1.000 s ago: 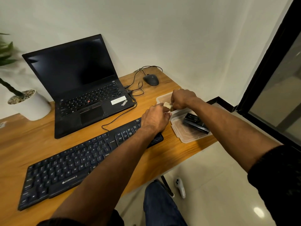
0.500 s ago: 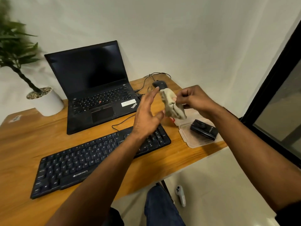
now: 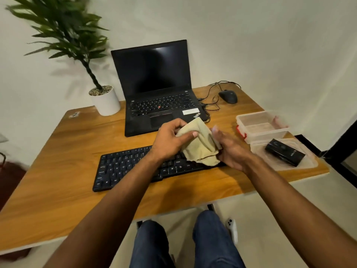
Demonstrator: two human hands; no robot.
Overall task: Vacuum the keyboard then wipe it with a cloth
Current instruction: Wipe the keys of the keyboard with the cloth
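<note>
Gripping one cloth [image 3: 201,146], left hand [image 3: 170,141] and right hand [image 3: 229,149] hover over one keyboard [image 3: 123,167].

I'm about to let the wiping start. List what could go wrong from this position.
1. The cloth is bunched between the left hand and right hand; wiped like that, it may snag keys on the keyboard.
2. The keyboard lies loose near the table front edge, so a hard wipe could slide it off.
3. Its cable may tug at the laptop.
</note>
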